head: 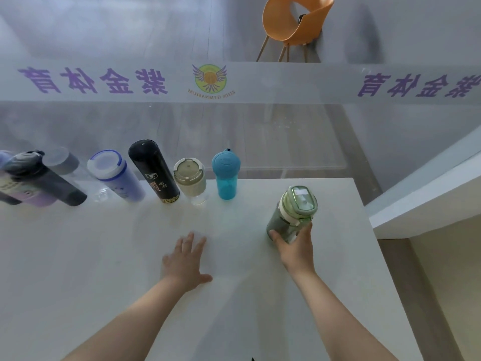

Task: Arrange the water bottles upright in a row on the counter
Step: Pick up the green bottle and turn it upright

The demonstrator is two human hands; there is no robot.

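Blue bottle (pixel 225 176) and black bottle (pixel 153 171) upright beyond hands.

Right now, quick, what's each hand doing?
Left hand: open, fingers spread flat on the white counter, holding nothing.
Right hand: closed around the green water bottle, which stands upright.

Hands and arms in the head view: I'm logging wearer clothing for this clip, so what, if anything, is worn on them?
Nothing is visible on them. Both forearms are bare up to the bottom edge of the picture, with no sleeves in view. The left hand and the right hand show no gloves, and no watch, bracelet or ring can be made out on either.
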